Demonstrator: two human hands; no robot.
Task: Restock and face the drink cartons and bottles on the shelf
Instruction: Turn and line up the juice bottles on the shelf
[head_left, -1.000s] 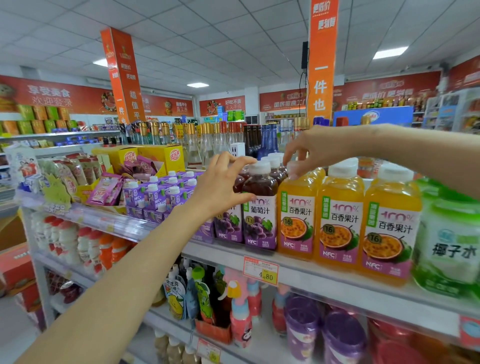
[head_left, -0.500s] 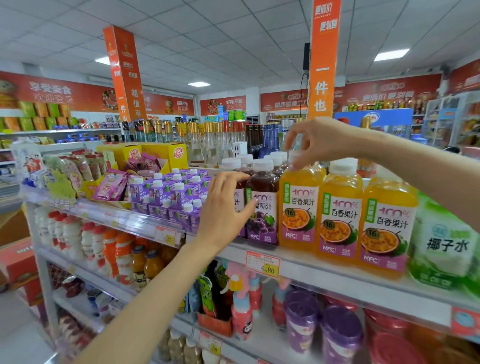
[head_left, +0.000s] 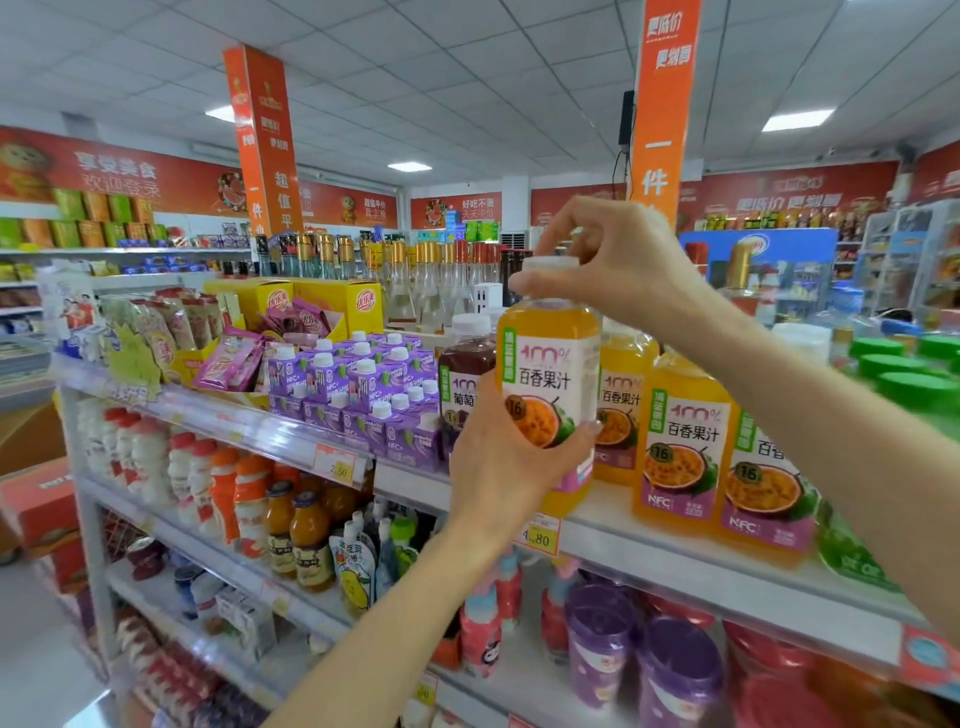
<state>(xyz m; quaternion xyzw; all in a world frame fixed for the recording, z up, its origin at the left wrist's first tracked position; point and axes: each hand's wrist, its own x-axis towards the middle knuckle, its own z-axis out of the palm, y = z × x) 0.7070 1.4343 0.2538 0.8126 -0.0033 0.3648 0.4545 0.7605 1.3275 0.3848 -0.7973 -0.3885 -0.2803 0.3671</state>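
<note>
Bottle: my passion fruit bottle (head_left: 550, 384) is upright with its label facing me. It's at the front edge of the top shelf (head_left: 675, 561), out ahead of the row.

Right hand: my right hand (head_left: 618, 265) comes in from above, fingertips pinching the white cap (head_left: 550, 262).

Left hand: my left hand (head_left: 498, 467) is curled round the lower half, with one fingertip lying across the label.

Base: it sits about level with the shelf lip, right above the price tag (head_left: 540, 535). Honestly can't tell if it's resting on the shelf or held just clear of it.

Neighbours: the grape juice bottle (head_left: 465, 374) is just to its left and the other passion fruit bottles (head_left: 680, 441) are just to its right. The purple cartons (head_left: 358, 384) sit further left.

What the move turns on: the slot looks to be straight behind the bottle, away from me, between grape and orange. The long axis is vertical, so I'd guess a plain push back with no tipping.

Nearer hand: the left one is down by the base, so it probably steers while the right just steadies the top.

Risk: it's tight either side, so I could clip a neighbour.
</note>
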